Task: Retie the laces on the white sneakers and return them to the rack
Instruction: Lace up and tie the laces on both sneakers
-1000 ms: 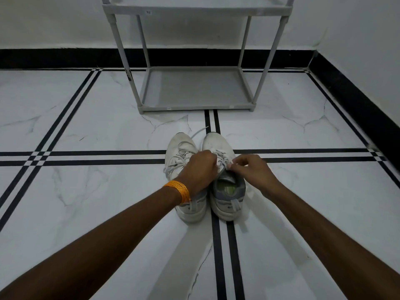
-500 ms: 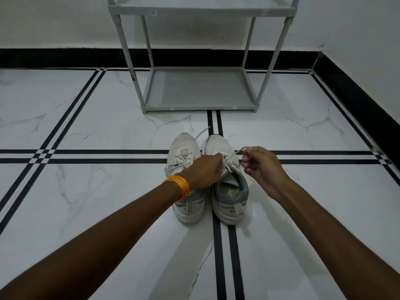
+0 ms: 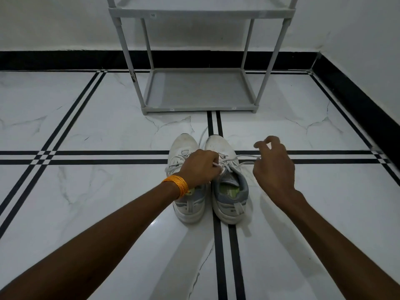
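Two white sneakers with grey heels stand side by side on the floor, toes pointing to the rack: the left sneaker (image 3: 184,146) and the right sneaker (image 3: 229,198). My left hand (image 3: 200,167), with an orange band at the wrist, is closed on the laces over the right sneaker's tongue. My right hand (image 3: 273,163) is to the right of that shoe, pinching a loop of its lace (image 3: 246,158) pulled out sideways, other fingers spread. The left sneaker's laces lie loose.
A grey shoe rack (image 3: 199,108) stands just beyond the sneakers, its bottom shelf bare and a second shelf (image 3: 201,13) above it. White marble floor with black stripes; a black skirting (image 3: 357,100) and wall run along the right.
My right hand has drawn the lace out to the right, away from the shoe, and its fingers have spread. My left hand stays on the laces. The view has tilted slightly.
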A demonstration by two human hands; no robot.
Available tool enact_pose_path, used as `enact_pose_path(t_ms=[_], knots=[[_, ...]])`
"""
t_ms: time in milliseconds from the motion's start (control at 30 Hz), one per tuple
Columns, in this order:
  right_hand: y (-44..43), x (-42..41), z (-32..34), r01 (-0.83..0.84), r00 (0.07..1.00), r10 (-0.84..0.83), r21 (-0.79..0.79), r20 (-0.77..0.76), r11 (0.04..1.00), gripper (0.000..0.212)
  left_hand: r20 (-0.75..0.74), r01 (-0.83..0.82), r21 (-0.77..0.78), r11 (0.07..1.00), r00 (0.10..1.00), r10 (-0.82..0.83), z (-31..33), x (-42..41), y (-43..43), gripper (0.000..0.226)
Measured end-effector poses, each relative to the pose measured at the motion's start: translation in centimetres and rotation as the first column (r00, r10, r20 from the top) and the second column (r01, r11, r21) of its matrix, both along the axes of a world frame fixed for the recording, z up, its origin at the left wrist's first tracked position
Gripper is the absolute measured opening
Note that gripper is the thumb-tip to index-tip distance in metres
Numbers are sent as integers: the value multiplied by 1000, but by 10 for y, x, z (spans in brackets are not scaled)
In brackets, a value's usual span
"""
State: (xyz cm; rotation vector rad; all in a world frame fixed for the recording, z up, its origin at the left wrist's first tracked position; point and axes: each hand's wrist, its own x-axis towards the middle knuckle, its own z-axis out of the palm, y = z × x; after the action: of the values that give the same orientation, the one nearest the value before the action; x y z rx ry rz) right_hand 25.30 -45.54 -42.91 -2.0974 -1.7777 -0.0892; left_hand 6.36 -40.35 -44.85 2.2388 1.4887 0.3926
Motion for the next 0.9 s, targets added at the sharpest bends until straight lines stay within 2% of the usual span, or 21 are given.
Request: enact_pose_path(t_ms=[67,133,233,333,433,500,567,667,767,900], knots=[[2,-7,4,-127,990,124,-47,-62,991,30,12,3,-34,999,1000,-3,2,-1,0,16],[7,-15,4,-213,970,186,-181,-156,960,27,29,0,-54,999,1000,1,4,0,0,20],[14,-22,-1,-225,953,130,-349,-275,910,21,50,-3,-78,997,999,7,9,5,-2,27],[18,-21,0,-209,920,55,-365,-389,907,13,92,8,-54,999,996,-3,10,9,-7,34],[14,-16,3,-234,834,-9,-367,-552,900,9,151,-12,-36,999,988,18,12,9,-11,27],[11,-10,3,-193,785,-64,-342,-616,920,18,196,-48,-17,999,979,51,13,10,-9,28],[9,-7,2,-136,766,-108,-323,-634,937,29,199,-80,-16,997,977,81,13,12,-7,31],[10,-12,3,-102,806,-98,-299,-584,949,37,169,-100,-7,995,981,99,13,16,-10,27],[12,-18,3,-81,850,-84,-286,-521,955,41,182,-113,0,994,977,111,13,15,-11,34],[9,-15,1,-50,862,-99,-278,-498,959,45,191,-136,-16,991,972,136,11,12,-10,30]])
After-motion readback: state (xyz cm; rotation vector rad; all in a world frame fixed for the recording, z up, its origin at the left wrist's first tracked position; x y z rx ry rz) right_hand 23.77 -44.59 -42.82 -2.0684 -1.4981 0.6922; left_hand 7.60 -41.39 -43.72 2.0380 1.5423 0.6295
